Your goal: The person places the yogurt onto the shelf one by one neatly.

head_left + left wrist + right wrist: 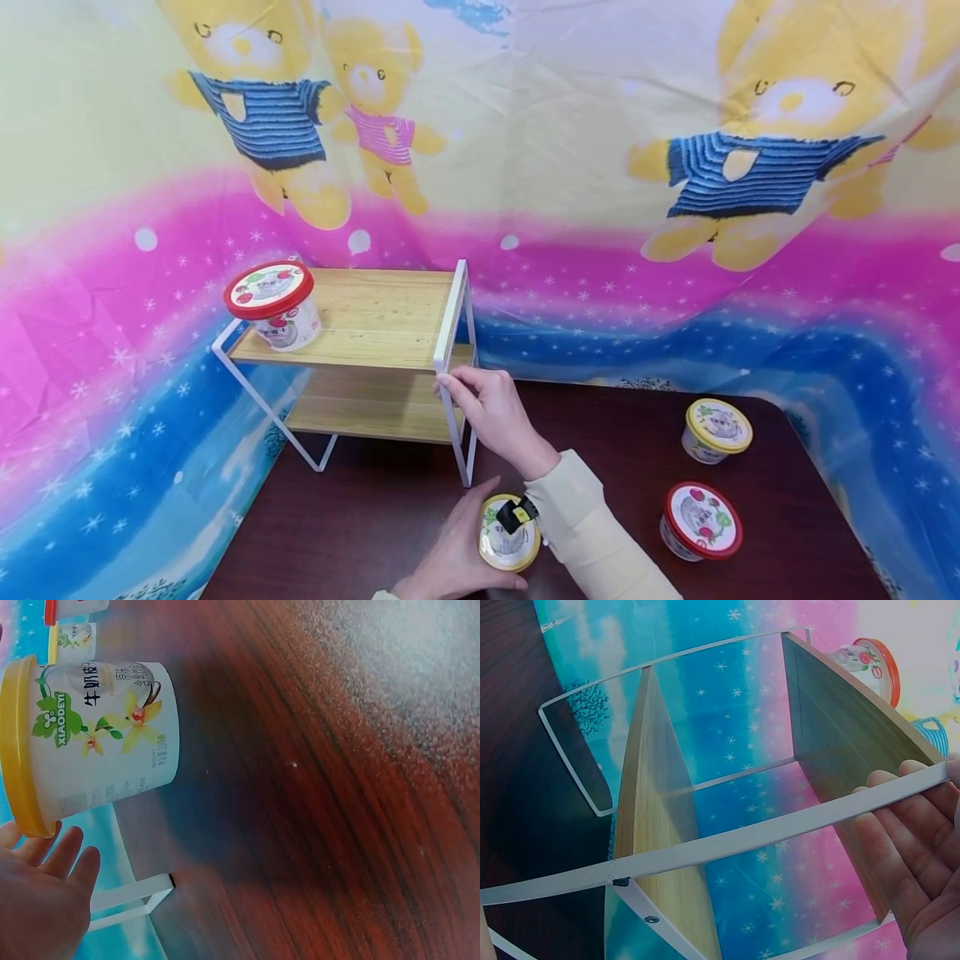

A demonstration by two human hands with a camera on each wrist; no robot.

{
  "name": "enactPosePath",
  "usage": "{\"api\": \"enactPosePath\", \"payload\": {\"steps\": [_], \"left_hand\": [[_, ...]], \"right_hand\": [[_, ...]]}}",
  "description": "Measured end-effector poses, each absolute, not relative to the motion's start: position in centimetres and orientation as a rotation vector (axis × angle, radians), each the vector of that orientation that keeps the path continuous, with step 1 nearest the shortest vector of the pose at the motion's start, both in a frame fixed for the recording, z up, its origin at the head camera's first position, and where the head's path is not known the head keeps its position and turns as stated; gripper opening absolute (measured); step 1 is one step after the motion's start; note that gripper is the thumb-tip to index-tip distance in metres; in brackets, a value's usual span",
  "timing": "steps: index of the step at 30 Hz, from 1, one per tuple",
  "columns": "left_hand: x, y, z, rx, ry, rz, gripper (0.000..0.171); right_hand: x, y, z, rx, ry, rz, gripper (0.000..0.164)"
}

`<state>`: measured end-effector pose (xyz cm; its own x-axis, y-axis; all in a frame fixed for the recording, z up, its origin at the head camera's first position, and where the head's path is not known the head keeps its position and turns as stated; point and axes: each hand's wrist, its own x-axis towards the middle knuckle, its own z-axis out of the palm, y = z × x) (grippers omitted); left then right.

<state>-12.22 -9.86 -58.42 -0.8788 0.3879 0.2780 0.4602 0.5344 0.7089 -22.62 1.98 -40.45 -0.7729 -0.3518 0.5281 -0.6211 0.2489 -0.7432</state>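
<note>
Your left hand (pixel 463 542) spread wide around yellow-lid cup (pixel 504 546), contact unclear; your right hand (pixel 501 414) grips rack frame (pixel 450 323).

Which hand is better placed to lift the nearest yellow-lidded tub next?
Probably the left hand: it lies right beside that yellow-lidded tub, while the right hand is occupied higher up, holding the white shelf frame.

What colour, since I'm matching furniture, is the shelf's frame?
The frame is white, seen best in the head view.
</note>
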Motion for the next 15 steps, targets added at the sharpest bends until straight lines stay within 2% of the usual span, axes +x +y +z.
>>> {"api": "enactPosePath", "payload": {"steps": [15], "left_hand": [[-12.14, -9.59, -59.27, -0.740, -2.703, -1.359, 0.127]], "right_hand": [[-22.68, 1.96, -40.55, 0.913, -2.267, 1.539, 0.031]]}}
